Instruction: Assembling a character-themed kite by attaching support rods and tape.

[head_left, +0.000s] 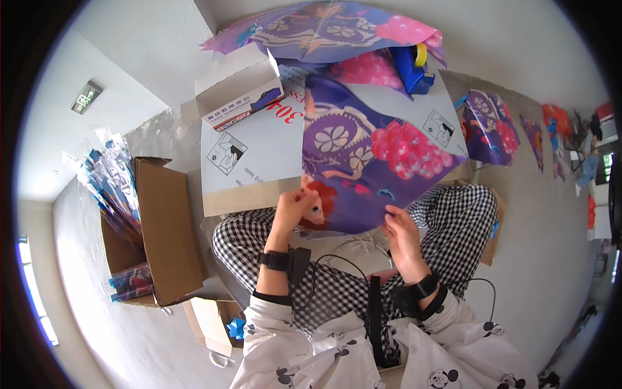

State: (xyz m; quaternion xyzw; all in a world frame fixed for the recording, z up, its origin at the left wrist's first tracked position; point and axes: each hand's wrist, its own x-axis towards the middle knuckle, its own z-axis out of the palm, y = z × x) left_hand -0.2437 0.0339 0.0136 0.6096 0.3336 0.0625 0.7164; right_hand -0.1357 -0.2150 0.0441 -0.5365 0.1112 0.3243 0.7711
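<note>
A glossy purple printed sheet (353,188) with a red-haired cartoon figure and pink balls lies over the front of a white box-like work surface (253,162). Its near edge hangs past the surface toward my lap. My left hand (293,211) is closed in a pinch on the sheet's left edge, beside the figure's face. At the lower right edge, my right hand (403,238) holds the sheet between thumb and fingers. A blue tape dispenser (413,74) with a yellow roll stands at the far right of the surface, next to another part of purple-and-pink sheeting.
An opened small white carton (240,91) sits at the back left of the surface. Larger printed sheeting (324,32) drapes behind it. On my left stands a tall cardboard box (165,233) of plastic-wrapped pieces, with a smaller box (210,324) below. More printed sheets (490,129) hang at right.
</note>
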